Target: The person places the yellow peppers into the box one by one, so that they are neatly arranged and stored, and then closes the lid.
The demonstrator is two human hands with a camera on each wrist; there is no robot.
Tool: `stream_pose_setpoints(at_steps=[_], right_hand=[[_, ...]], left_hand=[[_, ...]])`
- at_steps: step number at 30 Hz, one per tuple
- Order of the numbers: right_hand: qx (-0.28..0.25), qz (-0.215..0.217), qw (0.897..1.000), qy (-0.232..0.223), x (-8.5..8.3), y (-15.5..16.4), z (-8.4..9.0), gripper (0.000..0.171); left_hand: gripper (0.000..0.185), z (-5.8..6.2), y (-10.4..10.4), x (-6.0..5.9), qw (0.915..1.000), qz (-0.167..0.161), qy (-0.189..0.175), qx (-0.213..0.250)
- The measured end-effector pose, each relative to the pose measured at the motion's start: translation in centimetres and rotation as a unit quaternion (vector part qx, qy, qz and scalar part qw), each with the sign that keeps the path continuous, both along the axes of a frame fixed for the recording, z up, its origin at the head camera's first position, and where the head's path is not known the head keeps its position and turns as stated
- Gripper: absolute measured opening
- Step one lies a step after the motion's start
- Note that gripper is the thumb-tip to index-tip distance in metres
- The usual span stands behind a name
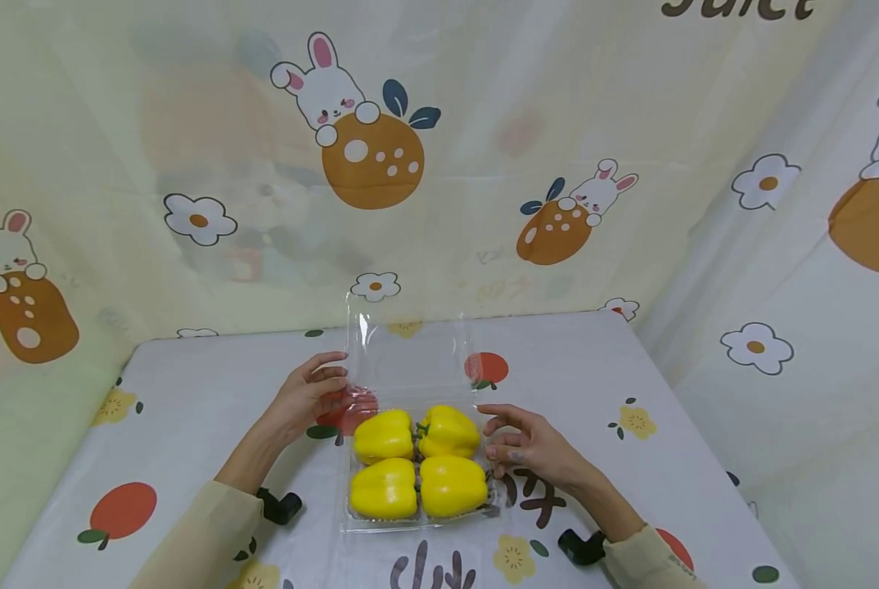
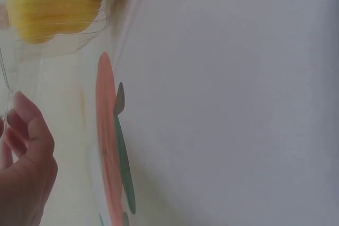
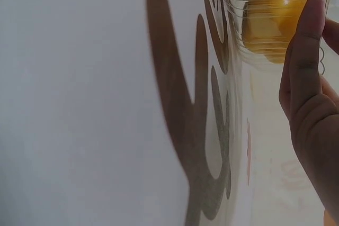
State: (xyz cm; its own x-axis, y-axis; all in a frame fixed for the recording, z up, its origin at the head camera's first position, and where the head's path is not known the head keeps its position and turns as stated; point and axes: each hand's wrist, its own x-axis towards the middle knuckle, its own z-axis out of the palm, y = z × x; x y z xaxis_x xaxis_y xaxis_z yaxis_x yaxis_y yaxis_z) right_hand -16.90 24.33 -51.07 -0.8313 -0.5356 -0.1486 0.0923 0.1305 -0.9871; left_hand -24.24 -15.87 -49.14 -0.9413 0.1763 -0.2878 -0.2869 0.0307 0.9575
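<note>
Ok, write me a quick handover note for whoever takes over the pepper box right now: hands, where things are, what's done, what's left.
Left hand: fingers relaxed, at the left edge of the raised clear lid; contact can't be confirmed.
Right hand: fingers loosely spread beside the right wall of the clear box, gripping nothing.
Things: four yellow peppers sit two by two in the box, near the middle of the table. The lid stands open at the back.
Done: peppers are packed in.
Left: probably fold the lid down and press it shut.
</note>
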Motion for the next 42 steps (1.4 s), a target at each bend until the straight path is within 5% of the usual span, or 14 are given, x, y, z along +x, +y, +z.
stream_pose_setpoints(at_steps=[27, 42], right_hand=[[-0.005, 0.003, 1.000, 0.001, 0.0, 0.0, -0.1, 0.072], [0.005, -0.003, 1.000, 0.000, 0.0, -0.1, -0.1, 0.072]], left_hand=[[0.057, -0.7, -0.8, 0.8, 0.9992, -0.030, 0.022, 0.016], [0.024, -1.1, -1.5, 1.6, 0.9977, -0.037, 0.036, 0.044]])
